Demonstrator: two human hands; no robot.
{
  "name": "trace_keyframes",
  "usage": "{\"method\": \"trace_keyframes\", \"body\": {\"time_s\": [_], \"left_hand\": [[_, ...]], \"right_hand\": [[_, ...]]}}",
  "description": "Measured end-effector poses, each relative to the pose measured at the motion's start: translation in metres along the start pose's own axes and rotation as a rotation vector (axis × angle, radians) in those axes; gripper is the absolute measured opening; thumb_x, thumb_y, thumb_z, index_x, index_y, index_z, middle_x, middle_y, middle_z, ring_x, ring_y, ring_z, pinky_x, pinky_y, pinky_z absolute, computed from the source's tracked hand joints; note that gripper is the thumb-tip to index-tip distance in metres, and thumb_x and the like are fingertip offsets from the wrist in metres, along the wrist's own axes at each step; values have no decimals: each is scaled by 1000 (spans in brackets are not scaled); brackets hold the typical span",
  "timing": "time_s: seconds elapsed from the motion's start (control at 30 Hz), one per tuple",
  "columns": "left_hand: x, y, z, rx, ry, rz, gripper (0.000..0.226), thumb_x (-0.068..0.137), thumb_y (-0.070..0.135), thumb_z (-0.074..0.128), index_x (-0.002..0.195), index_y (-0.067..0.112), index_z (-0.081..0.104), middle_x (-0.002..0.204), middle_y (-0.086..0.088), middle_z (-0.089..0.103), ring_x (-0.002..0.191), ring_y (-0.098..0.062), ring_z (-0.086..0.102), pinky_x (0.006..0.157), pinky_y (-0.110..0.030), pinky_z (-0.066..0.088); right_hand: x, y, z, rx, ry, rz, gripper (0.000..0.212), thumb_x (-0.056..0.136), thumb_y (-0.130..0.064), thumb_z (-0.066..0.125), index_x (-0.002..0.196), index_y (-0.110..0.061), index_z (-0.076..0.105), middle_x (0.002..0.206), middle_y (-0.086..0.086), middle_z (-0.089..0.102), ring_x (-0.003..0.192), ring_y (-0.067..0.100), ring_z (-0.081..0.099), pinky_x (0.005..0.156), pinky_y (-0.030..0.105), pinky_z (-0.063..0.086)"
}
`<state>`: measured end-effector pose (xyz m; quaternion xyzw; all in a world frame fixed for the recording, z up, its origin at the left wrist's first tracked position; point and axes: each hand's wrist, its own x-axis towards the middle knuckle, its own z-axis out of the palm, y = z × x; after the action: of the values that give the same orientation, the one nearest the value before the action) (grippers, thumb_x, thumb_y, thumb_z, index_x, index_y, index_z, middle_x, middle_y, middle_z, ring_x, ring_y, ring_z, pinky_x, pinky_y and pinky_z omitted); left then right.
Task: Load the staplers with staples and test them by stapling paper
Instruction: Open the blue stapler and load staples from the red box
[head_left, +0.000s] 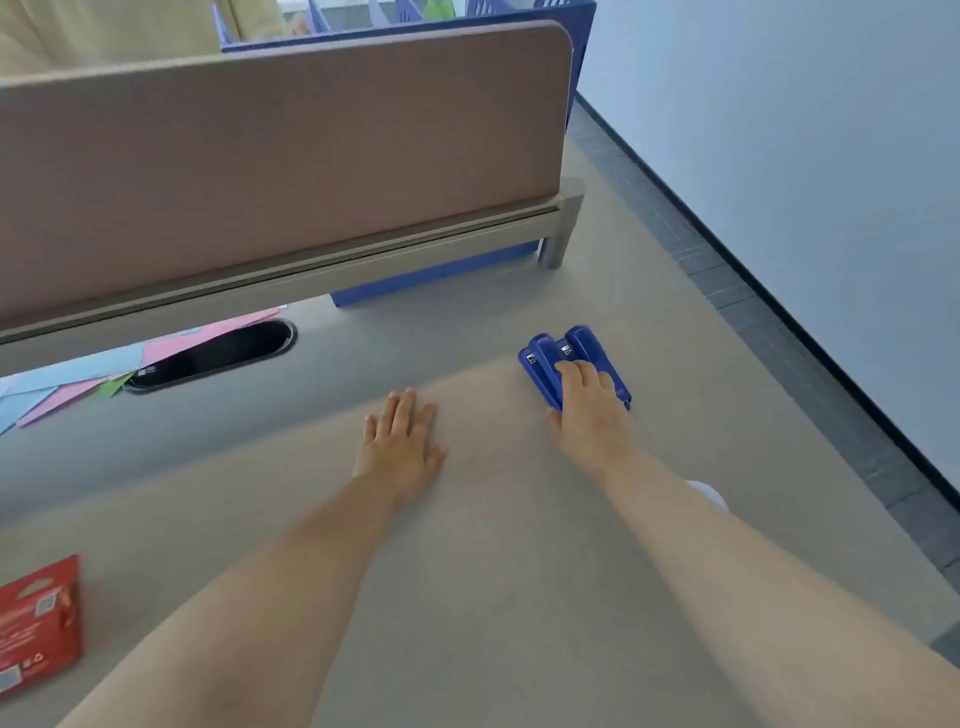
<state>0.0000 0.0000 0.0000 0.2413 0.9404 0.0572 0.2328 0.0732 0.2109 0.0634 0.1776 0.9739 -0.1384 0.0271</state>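
Head view, sole entry.

Desk (493, 571): pale wood surface, running from near edge to a brown partition panel (285, 156) along the far edge.

Staplers (550, 358): blue, apparently two side by side, touching, near the right edge of the desk, toward the far right corner. Both closed, as far as visible; no paper under them.

Right hand (587, 405): laid over the near ends of the staplers, fingers draped on top, grip loose rather than clamped; whether actually closed around one, cannot tell.

Left hand (402, 441): flat on the desk, palm down, fingers spread, holding nothing, well apart from the staplers, around mid-desk.

Red box (39, 623): at the near left edge of the desk, partly cut off by the frame; probably the staple pack, label unreadable. Looks unopened, though not certain.

Coloured paper (78, 374): pink, blue and green sheets fanned at the far left edge, under the partition, beside a black oval cable opening (218, 353).

Progress, judged: very early. Staplers only being reached. Left to do: opening each stapler, loading staples, fetching paper, test-stapling. Nothing yet loaded or stapled, as far as shown.
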Motion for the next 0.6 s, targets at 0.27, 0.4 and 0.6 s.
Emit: {"method": "trace_keyframes", "body": {"time_s": [0.27,0.4,0.6], "left_hand": [[-4,-6,11,-31,224,32,80,70,55,5,143,26,22,157,-3,11,145,-21,4,117,-42,2],[-5,-8,14,-25,218,33,78,71,55,5,142,28,20,157,0,10,145,-19,2,117,-40,0],[-2,-8,14,-65,228,27,58,89,44,33,143,26,19,157,-1,8,145,-19,1,118,-40,-1]], "right_hand": [[39,7,21,113,-1,183,55,87,-17,55,134,-4,29,125,16,49,112,31,48,86,40,45],[47,5,29,129,22,223,47,89,-16,53,129,-2,35,121,17,52,106,31,52,87,40,46],[30,-8,32,180,-10,151,37,89,-12,52,123,-3,40,119,16,50,104,29,48,81,35,41]]}}
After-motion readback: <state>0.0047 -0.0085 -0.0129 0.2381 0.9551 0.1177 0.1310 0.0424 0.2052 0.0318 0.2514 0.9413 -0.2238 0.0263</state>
